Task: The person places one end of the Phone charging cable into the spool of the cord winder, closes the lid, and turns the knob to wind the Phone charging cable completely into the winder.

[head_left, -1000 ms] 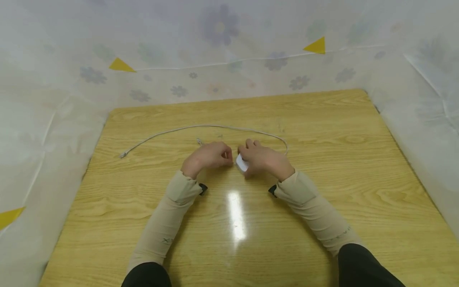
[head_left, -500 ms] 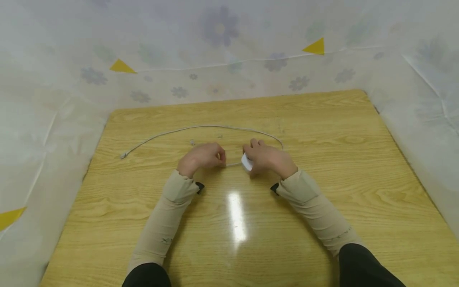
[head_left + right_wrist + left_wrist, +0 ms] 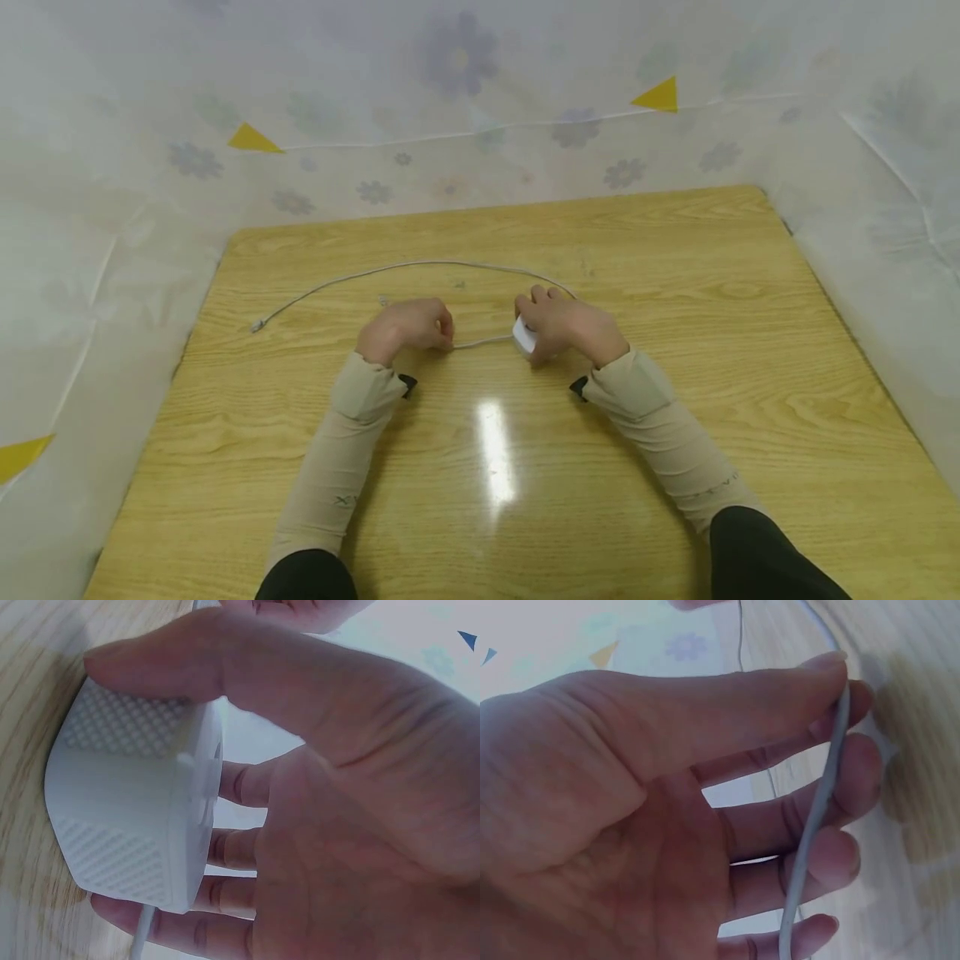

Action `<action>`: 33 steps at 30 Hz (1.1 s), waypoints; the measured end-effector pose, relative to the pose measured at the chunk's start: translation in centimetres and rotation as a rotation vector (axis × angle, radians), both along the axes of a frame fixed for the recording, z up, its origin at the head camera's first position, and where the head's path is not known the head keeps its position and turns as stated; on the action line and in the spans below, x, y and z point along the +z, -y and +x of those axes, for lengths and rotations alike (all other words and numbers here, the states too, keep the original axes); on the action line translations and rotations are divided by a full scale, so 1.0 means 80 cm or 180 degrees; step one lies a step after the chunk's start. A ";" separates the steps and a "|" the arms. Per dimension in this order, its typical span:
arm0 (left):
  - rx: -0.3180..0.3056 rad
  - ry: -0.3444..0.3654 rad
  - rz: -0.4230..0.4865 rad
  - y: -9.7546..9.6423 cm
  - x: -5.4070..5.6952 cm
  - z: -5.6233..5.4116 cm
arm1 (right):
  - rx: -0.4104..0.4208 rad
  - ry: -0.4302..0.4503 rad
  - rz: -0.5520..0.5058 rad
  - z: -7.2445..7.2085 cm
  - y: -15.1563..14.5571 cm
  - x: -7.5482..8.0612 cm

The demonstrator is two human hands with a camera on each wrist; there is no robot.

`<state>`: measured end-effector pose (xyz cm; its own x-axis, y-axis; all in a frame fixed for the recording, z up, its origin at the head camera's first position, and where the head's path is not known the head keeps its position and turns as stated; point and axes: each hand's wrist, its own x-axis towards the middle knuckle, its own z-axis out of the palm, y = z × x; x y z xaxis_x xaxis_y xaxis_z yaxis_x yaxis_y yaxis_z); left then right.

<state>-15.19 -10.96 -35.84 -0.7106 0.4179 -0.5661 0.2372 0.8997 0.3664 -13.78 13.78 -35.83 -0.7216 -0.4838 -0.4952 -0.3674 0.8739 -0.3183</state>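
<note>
Evidently, a thin, pale-grey, round cable [image 3: 482,342] is pinched between thumb and forefinger in the left grip [image 3: 407,327], while a white, faceted, plastic-looking block [image 3: 112,791] is clasped in the right grip [image 3: 567,325]. Straightening the span between grips seems in hand; gentle, steady tension would be called for.

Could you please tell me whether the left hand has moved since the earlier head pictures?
Yes: the left hand has moved to the left in the head view, nearer to the left edge of the table.
</note>
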 end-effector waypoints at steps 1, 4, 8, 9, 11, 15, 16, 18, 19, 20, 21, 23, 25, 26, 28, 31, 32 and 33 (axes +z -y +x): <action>-0.0004 0.0000 -0.0020 0.002 0.001 -0.001 | -0.0003 -0.0002 0.0002 0.000 0.000 0.000; -0.0004 0.0016 -0.0072 0.010 0.004 -0.002 | -0.0023 0.0014 -0.0010 -0.001 0.000 0.000; 0.0062 0.0047 -0.0154 0.018 0.005 -0.005 | -0.0049 0.0062 -0.0033 -0.001 0.000 0.000; 0.0083 0.0044 -0.0180 0.020 0.004 -0.005 | -0.0050 0.0069 -0.0034 -0.001 0.000 0.000; 0.0113 0.0039 -0.0219 0.023 0.004 -0.006 | -0.0046 0.0075 -0.0026 -0.001 0.000 -0.001; 0.0181 0.0003 -0.0268 0.028 0.006 -0.005 | -0.0032 0.0065 -0.0021 -0.002 -0.001 -0.002; 0.0207 -0.0010 -0.0283 0.029 0.007 -0.004 | -0.0032 0.0065 -0.0020 -0.002 -0.001 -0.002; 0.0269 -0.0055 -0.0336 0.031 0.008 -0.002 | -0.0038 0.0068 -0.0021 -0.002 -0.001 -0.002; 0.0291 -0.0081 -0.0375 0.032 0.009 -0.001 | -0.0039 0.0070 -0.0019 -0.003 -0.001 -0.002; 0.0321 -0.0108 -0.0406 0.033 0.010 0.000 | -0.0043 0.0077 -0.0019 -0.003 -0.001 -0.002; 0.0337 -0.0136 -0.0439 0.034 0.011 0.001 | -0.0044 0.0082 -0.0015 -0.004 -0.001 -0.002; 0.0363 -0.0170 -0.0473 0.037 0.011 0.001 | -0.0046 0.0085 -0.0009 -0.005 -0.001 -0.002; 0.0381 -0.0194 -0.0486 0.040 0.012 0.000 | -0.0042 0.0089 0.0003 -0.006 -0.001 -0.002; 0.0402 -0.0194 -0.0488 0.042 0.012 0.000 | -0.0044 0.0093 0.0004 -0.006 -0.001 -0.002; 0.0442 -0.0209 -0.0490 0.047 0.012 -0.001 | -0.0051 0.0104 0.0006 -0.007 -0.002 -0.002; 0.0542 -0.0222 -0.0470 0.055 0.013 -0.002 | -0.0065 0.0123 -0.0003 -0.007 -0.003 -0.002; 0.0571 -0.0214 -0.0446 0.058 0.013 -0.002 | -0.0075 0.0129 -0.0009 -0.008 -0.004 -0.002; 0.0584 -0.0218 -0.0412 0.060 0.014 -0.002 | -0.0083 0.0134 -0.0010 -0.008 -0.005 -0.002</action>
<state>-15.36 -15.75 -34.71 -0.8065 0.2053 -0.5545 0.0857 0.9685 0.2339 -14.45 14.17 -35.99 -0.7126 -0.4667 -0.5238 -0.3308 0.8820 -0.3357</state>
